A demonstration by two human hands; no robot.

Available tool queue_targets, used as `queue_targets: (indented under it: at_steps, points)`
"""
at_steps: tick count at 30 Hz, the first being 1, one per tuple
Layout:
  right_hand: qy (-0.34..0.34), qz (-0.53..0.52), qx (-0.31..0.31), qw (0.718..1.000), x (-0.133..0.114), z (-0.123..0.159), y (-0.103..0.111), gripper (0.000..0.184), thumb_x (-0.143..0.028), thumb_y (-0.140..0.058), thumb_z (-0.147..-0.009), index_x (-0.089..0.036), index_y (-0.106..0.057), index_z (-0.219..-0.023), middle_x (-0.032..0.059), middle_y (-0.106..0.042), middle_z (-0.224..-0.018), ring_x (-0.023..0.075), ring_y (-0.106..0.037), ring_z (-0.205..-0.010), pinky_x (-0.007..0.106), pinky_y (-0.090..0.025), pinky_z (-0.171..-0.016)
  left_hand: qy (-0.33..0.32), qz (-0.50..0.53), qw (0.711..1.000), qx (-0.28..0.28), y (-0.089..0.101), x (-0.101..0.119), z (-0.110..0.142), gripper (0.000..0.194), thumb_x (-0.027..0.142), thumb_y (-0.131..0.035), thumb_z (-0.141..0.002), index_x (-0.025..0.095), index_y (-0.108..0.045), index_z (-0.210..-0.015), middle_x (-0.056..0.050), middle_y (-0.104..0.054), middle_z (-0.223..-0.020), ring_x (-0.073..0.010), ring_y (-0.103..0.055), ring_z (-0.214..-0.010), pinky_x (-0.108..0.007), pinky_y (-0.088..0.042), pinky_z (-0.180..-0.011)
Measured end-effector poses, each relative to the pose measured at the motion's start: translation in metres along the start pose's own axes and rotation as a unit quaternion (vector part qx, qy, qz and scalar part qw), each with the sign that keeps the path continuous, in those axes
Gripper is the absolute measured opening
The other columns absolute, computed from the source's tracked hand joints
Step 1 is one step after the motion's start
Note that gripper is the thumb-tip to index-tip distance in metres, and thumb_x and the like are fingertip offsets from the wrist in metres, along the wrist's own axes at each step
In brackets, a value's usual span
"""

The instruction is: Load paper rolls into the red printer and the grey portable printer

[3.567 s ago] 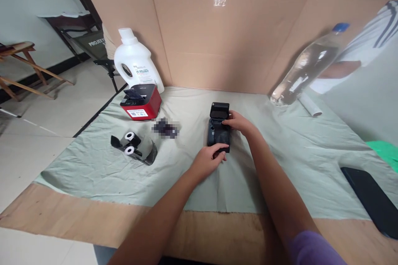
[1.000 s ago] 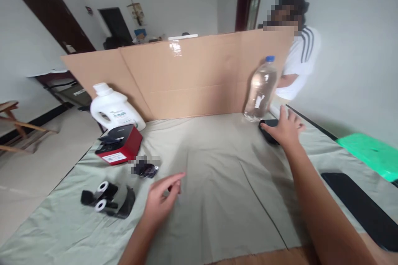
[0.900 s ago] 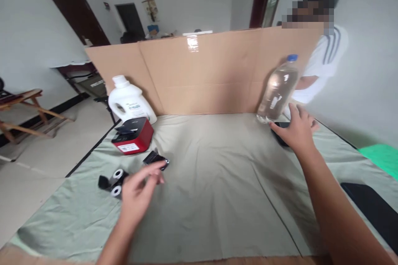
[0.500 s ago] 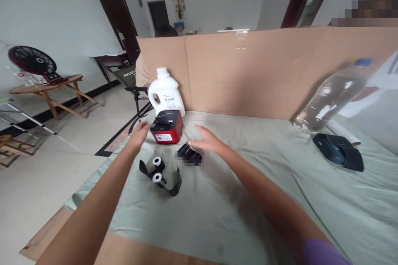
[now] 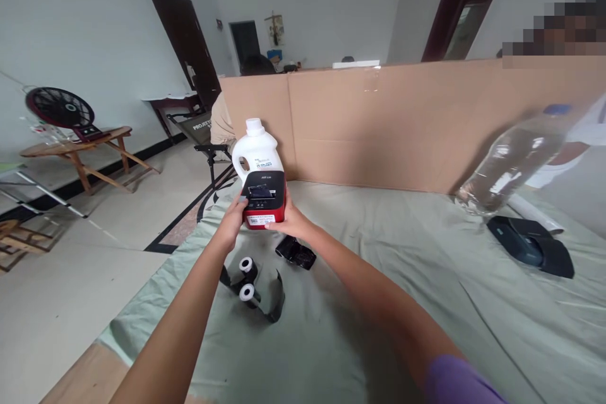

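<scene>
A small red and black label printer (image 5: 263, 198) is gripped from both sides, my left hand (image 5: 231, 222) on its left side and my right hand (image 5: 290, 221) on its right. It sits just in front of a white detergent jug (image 5: 255, 146). Below the hands on the green cloth (image 5: 379, 303) lie a black holder with two white paper rolls (image 5: 250, 284) and a small black part (image 5: 296, 252). A black handheld printer (image 5: 529, 245) lies far right, beside a clear water bottle (image 5: 514, 161).
A cardboard screen (image 5: 392, 120) stands along the back of the cloth. Another person in a white shirt (image 5: 589, 129) stands behind the bottle. A folding chair (image 5: 201, 132), a wooden table with a fan (image 5: 71, 132) and open floor lie left.
The black printer left the centre and now lies far right by the bottle. Both hands swung left and closed on the red printer.
</scene>
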State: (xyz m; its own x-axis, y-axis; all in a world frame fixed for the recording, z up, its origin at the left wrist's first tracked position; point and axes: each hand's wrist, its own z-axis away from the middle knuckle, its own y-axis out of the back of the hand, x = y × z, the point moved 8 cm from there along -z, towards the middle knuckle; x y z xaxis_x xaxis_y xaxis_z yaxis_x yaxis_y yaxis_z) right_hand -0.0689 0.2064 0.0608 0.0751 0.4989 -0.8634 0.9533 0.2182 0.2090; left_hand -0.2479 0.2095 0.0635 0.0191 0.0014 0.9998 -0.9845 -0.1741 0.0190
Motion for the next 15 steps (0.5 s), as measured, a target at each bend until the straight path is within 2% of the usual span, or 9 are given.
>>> queue_targets:
  at_steps: [3, 5, 7, 9, 11, 13, 15]
  points:
    - [0.04, -0.014, 0.054, 0.998, -0.044, 0.021, 0.038, 0.119, -0.04, -0.089, -0.068, -0.025, -0.016, -0.159, 0.0115, -0.05, -0.151, 0.0304, -0.05, -0.137, 0.051, -0.041, -0.117, -0.061, -0.053, 0.996, -0.024, -0.032, 0.037, 0.029, 0.052, 0.039, -0.054, -0.096, 0.03, -0.053, -0.147, -0.003, -0.059, -0.146, -0.0268, -0.05, -0.14, -0.046, -0.037, -0.119]
    - [0.05, -0.004, 0.1, 0.994, -0.069, 0.046, 0.072, 0.109, -0.039, -0.09, -0.068, -0.025, -0.026, -0.155, 0.0113, -0.052, -0.149, 0.0308, -0.053, -0.135, 0.05, -0.043, -0.116, -0.096, -0.077, 0.991, -0.057, -0.065, 0.054, 0.057, 0.053, 0.041, -0.053, -0.097, 0.029, -0.052, -0.148, -0.003, -0.057, -0.148, -0.0269, -0.047, -0.143, -0.046, -0.032, -0.123]
    - [0.035, 0.017, 0.129, 0.991, -0.084, 0.082, 0.104, 0.102, -0.039, -0.089, -0.069, -0.025, -0.032, -0.152, 0.0111, -0.056, -0.145, 0.0309, -0.057, -0.131, 0.05, -0.046, -0.113, -0.131, -0.093, 0.983, -0.092, -0.104, 0.06, 0.09, 0.055, 0.041, -0.052, -0.097, 0.027, -0.05, -0.15, -0.002, -0.053, -0.152, -0.0257, -0.041, -0.147, -0.043, -0.026, -0.126]
    - [0.006, 0.059, 0.16, 0.985, -0.09, 0.126, 0.135, 0.097, -0.039, -0.089, -0.069, -0.024, -0.036, -0.149, 0.012, -0.058, -0.142, 0.0319, -0.058, -0.129, 0.051, -0.047, -0.111, -0.154, -0.092, 0.975, -0.128, -0.145, 0.054, 0.125, 0.057, 0.04, -0.049, -0.099, 0.026, -0.043, -0.154, -0.001, -0.047, -0.157, -0.0236, -0.037, -0.15, -0.041, -0.022, -0.128]
    - [-0.013, 0.098, 0.193, 0.976, -0.09, 0.173, 0.16, 0.092, -0.042, -0.089, -0.068, -0.022, -0.042, -0.144, 0.0137, -0.059, -0.141, 0.0345, -0.058, -0.128, 0.054, -0.047, -0.11, -0.165, -0.068, 0.971, -0.161, -0.182, 0.037, 0.158, 0.06, 0.039, -0.046, -0.1, 0.026, -0.036, -0.158, -0.001, -0.039, -0.162, -0.022, -0.033, -0.152, -0.041, -0.019, -0.129]
    - [-0.034, 0.118, 0.213, 0.969, -0.088, 0.216, 0.178, 0.088, -0.045, -0.088, -0.068, -0.023, -0.044, -0.142, 0.0133, -0.059, -0.139, 0.0363, -0.059, -0.126, 0.055, -0.048, -0.109, -0.168, -0.022, 0.968, -0.186, -0.211, 0.015, 0.187, 0.061, 0.04, -0.044, -0.101, 0.028, -0.032, -0.16, 0.0, -0.032, -0.165, -0.0213, -0.028, -0.154, -0.04, -0.018, -0.129]
    - [-0.063, 0.125, 0.215, 0.966, -0.083, 0.251, 0.188, 0.087, -0.044, -0.087, -0.069, -0.028, -0.043, -0.142, 0.0104, -0.06, -0.138, 0.0365, -0.06, -0.124, 0.054, -0.05, -0.108, -0.164, 0.018, 0.964, -0.207, -0.232, -0.008, 0.21, 0.062, 0.044, -0.044, -0.102, 0.029, -0.029, -0.16, 0.001, -0.028, -0.167, -0.0218, -0.024, -0.155, -0.04, -0.018, -0.13]
